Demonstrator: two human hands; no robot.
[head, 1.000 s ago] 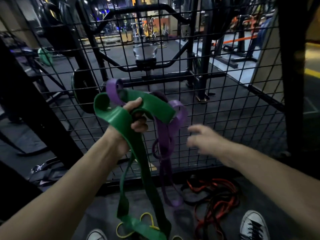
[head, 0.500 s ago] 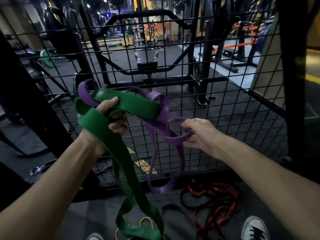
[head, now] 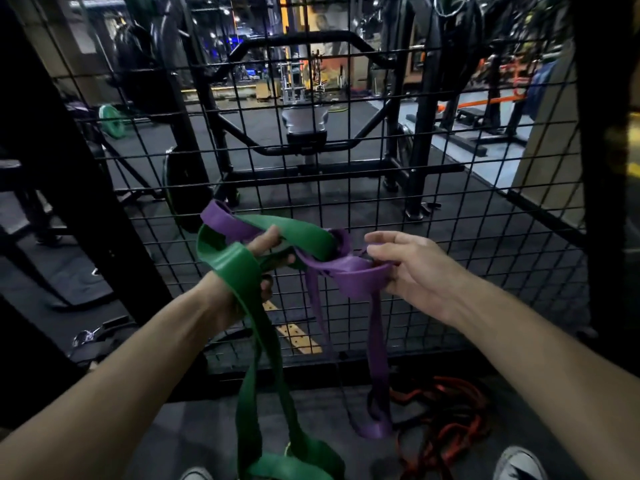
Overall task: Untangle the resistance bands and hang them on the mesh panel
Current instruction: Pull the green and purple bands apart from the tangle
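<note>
Gripping the wide green resistance band (head: pixel 242 271), the left hand (head: pixel 256 268) has its fingers curled around the strap where it folds over the back of the wrist, and a loop of the purple resistance band (head: pixel 356 275) passes through the same fist and sticks up behind the knuckles. The right hand (head: pixel 415 268) pinches the purple band just to the right of the knot, thumb on top and fingers curled beneath a cupped fold of the strap. Between the two hands the green and purple bands cross and wrap each other in a tangle, held up in front of the black wire mesh panel (head: pixel 450 188) and not hooked on it. From the left wrist the green band drops in two strands to the floor, where it bunches between the feet at the bottom edge of the view. The purple band hangs from the right hand in a long loop whose bottom end lies just above the floor. Beside that loop, on the dark floor at the foot of the panel, lies a heap of red and black bands (head: pixel 446 424). A grey-toed shoe (head: pixel 519 464) shows at the lower right. Beyond the mesh stand a weight bench (head: pixel 304 126) and a black rack frame.
</note>
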